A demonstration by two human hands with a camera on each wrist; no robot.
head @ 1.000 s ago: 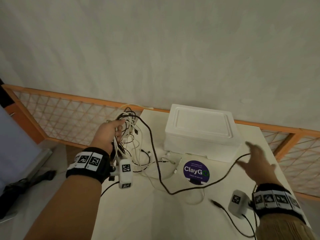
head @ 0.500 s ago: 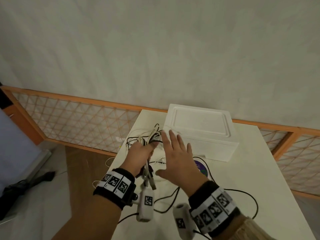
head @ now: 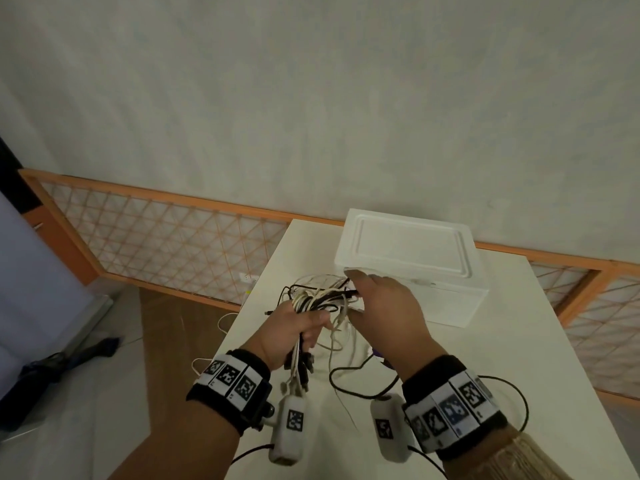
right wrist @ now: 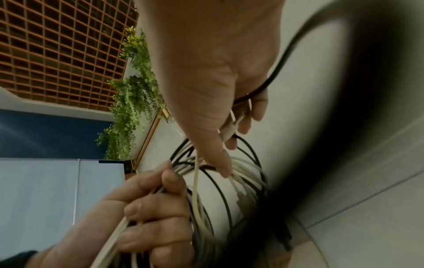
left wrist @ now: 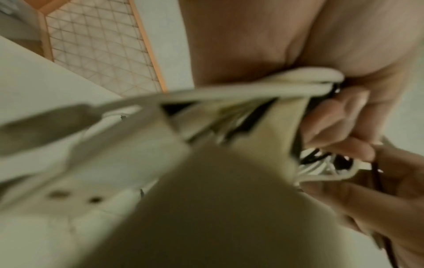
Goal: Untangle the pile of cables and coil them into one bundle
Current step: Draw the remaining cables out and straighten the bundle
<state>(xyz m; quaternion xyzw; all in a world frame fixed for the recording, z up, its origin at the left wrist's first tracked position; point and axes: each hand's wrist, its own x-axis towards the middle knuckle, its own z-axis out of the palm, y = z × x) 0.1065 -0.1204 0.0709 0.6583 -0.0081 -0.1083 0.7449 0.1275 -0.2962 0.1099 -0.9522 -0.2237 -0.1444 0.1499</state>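
Left hand point(head: 292, 329): the grip is a closed fist round the gathered cables point(head: 320, 299), fingers curled tight over white and black strands alike. The coil's loops stand above the fist on the far side; loose tails and plugs hang below it toward the near edge. The bundle is held clear of the surface point(head: 519, 341), above its near-left part.

Right hand point(head: 388, 306): just right of the coil and touching it. In the right wrist view thumb and fingers point(right wrist: 254, 112) pinch a white plug and a black cable point(right wrist: 284, 52); this grip is partly closed on single strands, not on the whole bundle.

Key relation: the black cable trails from the right hand down and to the near right, lying slack in a curve on the surface. Its free length therefore lies to the right of the coil, nearer the right hand. The likely next move is to feed that slack leftward onto the loops held by the left hand.

A white box point(head: 408, 268) stands on the far side, behind both hands.
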